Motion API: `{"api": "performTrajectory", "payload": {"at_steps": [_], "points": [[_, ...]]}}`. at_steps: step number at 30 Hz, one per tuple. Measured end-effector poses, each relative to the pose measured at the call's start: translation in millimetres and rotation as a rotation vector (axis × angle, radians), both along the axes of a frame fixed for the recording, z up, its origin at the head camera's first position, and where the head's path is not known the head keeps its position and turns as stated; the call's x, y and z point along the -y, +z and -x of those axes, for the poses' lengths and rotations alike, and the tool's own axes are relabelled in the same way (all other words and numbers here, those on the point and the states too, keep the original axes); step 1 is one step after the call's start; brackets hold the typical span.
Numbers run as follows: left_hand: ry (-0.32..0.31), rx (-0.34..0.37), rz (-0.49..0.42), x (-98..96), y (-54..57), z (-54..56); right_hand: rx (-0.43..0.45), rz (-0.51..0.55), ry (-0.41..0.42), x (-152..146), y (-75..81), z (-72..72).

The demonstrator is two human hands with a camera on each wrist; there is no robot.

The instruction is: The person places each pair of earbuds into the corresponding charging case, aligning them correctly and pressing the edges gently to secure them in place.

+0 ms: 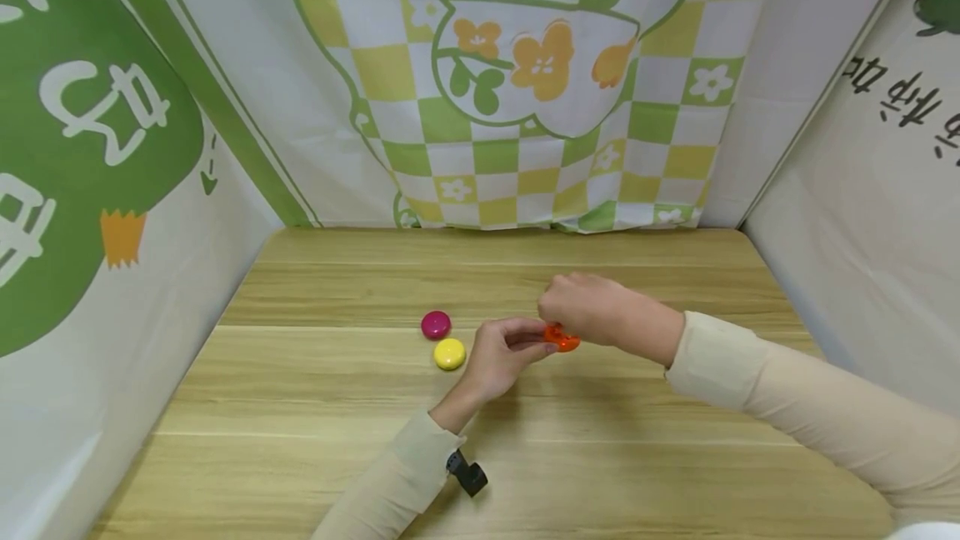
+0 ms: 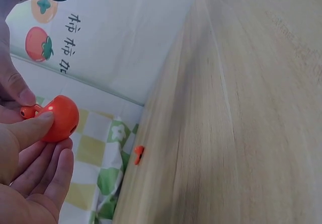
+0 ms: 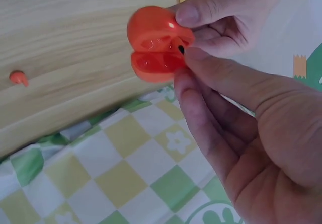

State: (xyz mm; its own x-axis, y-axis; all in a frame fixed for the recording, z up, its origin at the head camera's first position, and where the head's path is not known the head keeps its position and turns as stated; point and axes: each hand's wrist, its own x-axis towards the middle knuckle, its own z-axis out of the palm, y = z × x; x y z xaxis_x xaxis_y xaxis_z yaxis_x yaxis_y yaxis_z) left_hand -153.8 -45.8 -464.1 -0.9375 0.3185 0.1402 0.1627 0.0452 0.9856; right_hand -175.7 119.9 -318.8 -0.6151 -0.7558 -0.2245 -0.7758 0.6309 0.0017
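My left hand grips an orange earbud case between thumb and fingers, above the table. Its lid stands open, and two hollows show inside. With thumb and fingertips my right hand pinches an orange earbud at the mouth of the case; the fingers hide much of it in the right wrist view. A second orange earbud lies on the table, apart from both hands.
On the wooden table, a magenta round case and a yellow round case sit left of my left hand. Patterned cloth hangs along the back edge, and printed sheets stand at both sides.
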Motion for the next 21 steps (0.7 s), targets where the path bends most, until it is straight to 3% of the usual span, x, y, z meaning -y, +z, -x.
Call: {"api": "performTrajectory", "payload": {"at_steps": [15, 21], "points": [[0.064, 0.012, -0.005, 3.2, -1.2, 0.1, -0.022, 0.302, -0.189, -6.4, -24.1, -9.3], [0.071, 0.028, -0.020, 3.0, 0.5, -0.5, 0.020, 0.391, -0.200, -11.4, -26.0, -7.6]]}}
